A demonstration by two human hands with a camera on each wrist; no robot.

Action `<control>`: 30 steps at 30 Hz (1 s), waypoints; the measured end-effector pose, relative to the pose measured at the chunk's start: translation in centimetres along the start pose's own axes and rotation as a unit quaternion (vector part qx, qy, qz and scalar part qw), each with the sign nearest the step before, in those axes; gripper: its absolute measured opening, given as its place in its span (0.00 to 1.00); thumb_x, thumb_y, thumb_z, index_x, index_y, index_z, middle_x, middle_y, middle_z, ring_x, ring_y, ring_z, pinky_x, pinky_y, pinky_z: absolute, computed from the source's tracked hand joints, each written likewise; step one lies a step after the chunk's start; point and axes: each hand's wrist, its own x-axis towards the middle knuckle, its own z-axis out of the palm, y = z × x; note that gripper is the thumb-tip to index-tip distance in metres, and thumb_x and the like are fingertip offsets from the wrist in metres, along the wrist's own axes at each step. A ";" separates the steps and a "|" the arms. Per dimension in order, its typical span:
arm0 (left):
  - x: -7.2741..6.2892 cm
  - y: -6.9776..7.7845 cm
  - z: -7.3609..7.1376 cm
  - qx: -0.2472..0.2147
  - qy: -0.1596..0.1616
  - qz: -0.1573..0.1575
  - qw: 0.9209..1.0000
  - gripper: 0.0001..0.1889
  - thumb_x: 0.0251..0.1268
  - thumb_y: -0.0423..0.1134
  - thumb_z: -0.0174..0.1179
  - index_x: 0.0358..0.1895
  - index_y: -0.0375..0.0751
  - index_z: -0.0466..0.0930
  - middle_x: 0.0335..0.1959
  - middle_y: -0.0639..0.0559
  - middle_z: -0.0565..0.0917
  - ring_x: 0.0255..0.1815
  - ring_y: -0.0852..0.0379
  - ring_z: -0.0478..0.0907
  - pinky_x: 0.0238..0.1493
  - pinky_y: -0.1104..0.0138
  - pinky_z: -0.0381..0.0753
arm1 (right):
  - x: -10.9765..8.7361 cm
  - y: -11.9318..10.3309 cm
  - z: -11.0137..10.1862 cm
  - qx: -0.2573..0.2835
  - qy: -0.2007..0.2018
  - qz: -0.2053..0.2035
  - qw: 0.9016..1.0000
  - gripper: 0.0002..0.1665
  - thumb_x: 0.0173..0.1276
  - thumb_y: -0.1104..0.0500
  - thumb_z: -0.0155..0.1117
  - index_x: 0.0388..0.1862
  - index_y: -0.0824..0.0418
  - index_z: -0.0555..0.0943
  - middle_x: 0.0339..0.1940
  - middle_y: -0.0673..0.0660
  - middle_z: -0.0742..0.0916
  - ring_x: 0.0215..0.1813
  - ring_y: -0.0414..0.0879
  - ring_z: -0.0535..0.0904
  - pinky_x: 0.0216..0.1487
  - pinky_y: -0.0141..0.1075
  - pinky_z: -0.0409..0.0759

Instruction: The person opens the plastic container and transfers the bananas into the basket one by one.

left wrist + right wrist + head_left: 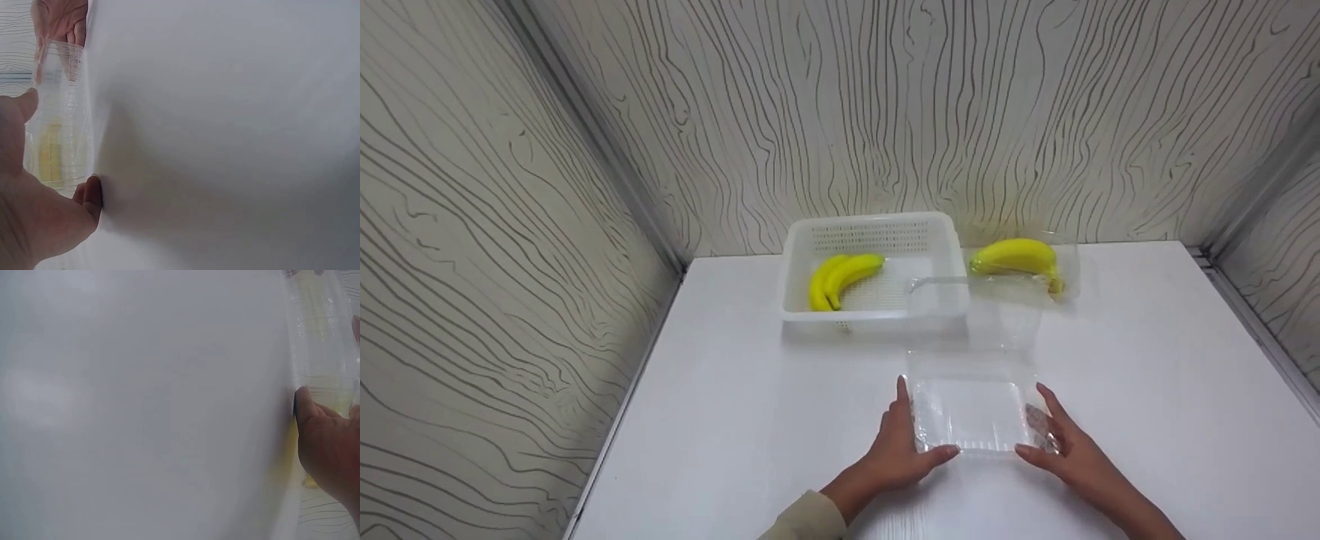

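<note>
A clear plastic clamshell container (971,412) is held between both hands near the front of the table, its lid (982,322) raised on the far side. My left hand (901,444) grips its left side, thumb at the near edge. On the opposite side, my right hand (1072,450) holds it the same way. No contents show in its tray. In the left wrist view the left hand (42,214) spans the container's wall (70,101). The right wrist view shows the right hand (332,444) with fingers against the plastic.
Behind the container stands a white plastic basket (877,316) with two yellow bananas (855,271) inside. To its right, by the back wall, another clear container (1067,251) has a banana (1020,255) in it. Patterned panels (840,112) enclose the white table (720,405).
</note>
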 end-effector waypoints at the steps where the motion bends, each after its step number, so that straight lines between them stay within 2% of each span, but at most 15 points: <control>1: 0.0 0.1 0.1 0.000 -0.003 -0.005 1.000 0.68 0.63 0.66 0.69 0.88 0.38 0.28 0.87 0.29 0.54 0.89 0.29 0.51 0.85 0.37 0.60 | 0.0 0.0 -0.1 0.002 0.000 0.000 1.000 0.65 0.76 0.42 0.70 0.91 0.42 0.33 0.91 0.71 0.51 0.88 0.68 0.55 0.79 0.46 0.71; 5: 0.3 0.6 0.4 0.003 -0.010 -0.010 1.000 0.68 0.63 0.67 0.70 0.88 0.40 0.28 0.87 0.31 0.55 0.88 0.31 0.53 0.84 0.39 0.61 | -0.4 0.3 -0.5 0.006 0.003 -0.004 1.000 0.65 0.76 0.43 0.69 0.91 0.42 0.32 0.90 0.73 0.51 0.88 0.71 0.53 0.82 0.64 0.61; 7: 0.4 0.7 0.6 0.006 -0.009 -0.006 1.000 0.68 0.62 0.66 0.70 0.88 0.40 0.29 0.87 0.31 0.57 0.88 0.32 0.55 0.84 0.39 0.62 | -0.6 0.4 -0.7 0.006 0.005 -0.001 1.000 0.65 0.76 0.43 0.69 0.91 0.43 0.32 0.90 0.74 0.50 0.88 0.73 0.51 0.82 0.67 0.59; 11: 0.8 1.0 0.8 0.018 -0.011 0.003 1.000 0.68 0.63 0.66 0.70 0.88 0.39 0.30 0.87 0.32 0.57 0.88 0.32 0.56 0.84 0.40 0.63 | -0.9 0.6 -1.1 -0.001 0.013 -0.006 1.000 0.65 0.76 0.44 0.69 0.91 0.44 0.32 0.90 0.74 0.50 0.87 0.73 0.52 0.82 0.66 0.59; 13: 1.0 1.1 0.9 0.023 -0.016 0.004 1.000 0.67 0.63 0.66 0.69 0.88 0.39 0.30 0.87 0.33 0.57 0.88 0.32 0.56 0.84 0.40 0.63 | -1.0 0.8 -1.3 -0.012 0.022 -0.010 1.000 0.65 0.76 0.44 0.70 0.91 0.45 0.33 0.89 0.73 0.55 0.87 0.71 0.55 0.81 0.54 0.68; 16: 1.3 1.5 1.0 0.027 -0.025 0.003 0.999 0.67 0.63 0.66 0.70 0.88 0.40 0.30 0.87 0.33 0.58 0.88 0.32 0.56 0.84 0.42 0.64 | -1.2 1.1 -1.6 -0.028 0.032 -0.010 0.999 0.65 0.76 0.44 0.70 0.91 0.45 0.33 0.87 0.72 0.61 0.86 0.68 0.58 0.79 0.52 0.71; 18: 1.5 1.9 1.2 0.032 -0.030 0.004 0.999 0.67 0.63 0.66 0.69 0.88 0.40 0.31 0.86 0.33 0.59 0.87 0.33 0.57 0.84 0.44 0.65 | -1.4 1.4 -1.8 -0.027 0.034 -0.006 0.999 0.65 0.77 0.44 0.69 0.91 0.45 0.32 0.87 0.72 0.61 0.86 0.69 0.57 0.80 0.55 0.70; 20: 1.8 2.1 1.5 0.032 -0.032 0.007 0.999 0.66 0.64 0.65 0.69 0.89 0.39 0.32 0.85 0.33 0.60 0.87 0.34 0.58 0.83 0.46 0.67 | -1.5 1.8 -2.1 -0.021 0.030 0.005 0.999 0.65 0.77 0.44 0.68 0.91 0.45 0.30 0.88 0.74 0.57 0.86 0.73 0.54 0.80 0.71 0.60; 25: 2.3 2.9 2.3 0.021 -0.031 0.016 0.999 0.66 0.63 0.63 0.72 0.89 0.40 0.33 0.82 0.36 0.65 0.84 0.38 0.63 0.82 0.51 0.69 | -1.8 2.6 -3.0 0.000 0.018 0.035 0.999 0.67 0.78 0.44 0.67 0.89 0.42 0.24 0.89 0.75 0.51 0.87 0.79 0.46 0.80 0.77 0.51; 30: 2.9 3.9 3.0 0.033 -0.042 0.010 0.998 0.66 0.64 0.64 0.71 0.89 0.44 0.32 0.82 0.39 0.66 0.83 0.40 0.64 0.82 0.55 0.70 | -2.2 3.2 -3.8 0.022 0.020 0.038 0.999 0.67 0.79 0.45 0.66 0.88 0.40 0.22 0.89 0.73 0.55 0.88 0.75 0.45 0.80 0.77 0.49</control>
